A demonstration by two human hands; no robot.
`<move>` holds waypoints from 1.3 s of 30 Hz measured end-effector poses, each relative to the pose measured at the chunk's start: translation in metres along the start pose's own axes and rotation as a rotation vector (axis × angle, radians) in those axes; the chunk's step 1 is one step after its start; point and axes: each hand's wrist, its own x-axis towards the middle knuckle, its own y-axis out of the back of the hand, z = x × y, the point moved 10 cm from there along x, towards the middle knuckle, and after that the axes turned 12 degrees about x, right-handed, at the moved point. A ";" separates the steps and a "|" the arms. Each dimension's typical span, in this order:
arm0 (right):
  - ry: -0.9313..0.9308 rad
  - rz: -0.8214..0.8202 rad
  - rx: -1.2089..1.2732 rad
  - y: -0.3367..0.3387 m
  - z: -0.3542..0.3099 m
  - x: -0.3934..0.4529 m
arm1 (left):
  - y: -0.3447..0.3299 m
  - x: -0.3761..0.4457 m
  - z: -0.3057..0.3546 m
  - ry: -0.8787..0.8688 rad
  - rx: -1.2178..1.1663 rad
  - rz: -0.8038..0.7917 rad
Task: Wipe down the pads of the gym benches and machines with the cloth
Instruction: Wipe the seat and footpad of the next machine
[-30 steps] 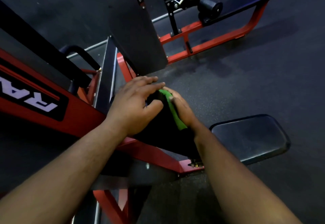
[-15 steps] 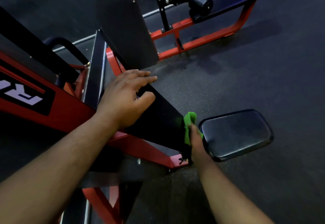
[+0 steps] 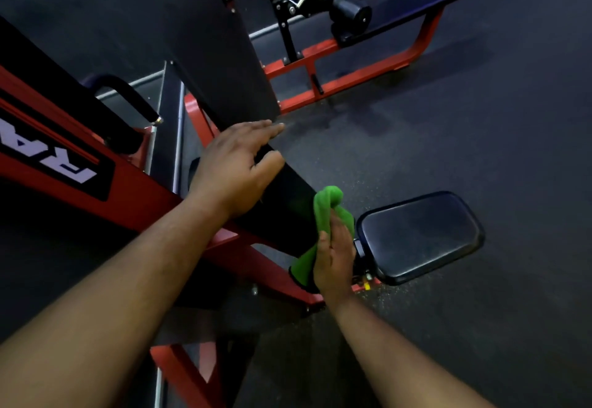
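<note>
Soft green cloth [image 3: 323, 212], smooth black seat pad [image 3: 419, 234] — faint sheen, glossy red-painted metal frame [image 3: 134, 202], matt speckled floor [image 3: 448, 138]
</note>
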 end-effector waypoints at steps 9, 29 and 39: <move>0.250 -0.137 -0.054 -0.066 -0.160 0.010 | 0.005 -0.007 -0.008 0.061 -0.224 0.037; -0.051 -0.541 0.143 -0.083 -0.121 0.040 | -0.003 0.002 -0.008 -0.013 -0.076 0.025; -0.072 -0.610 0.164 -0.098 -0.100 0.084 | -0.005 0.003 -0.009 0.002 -0.073 0.023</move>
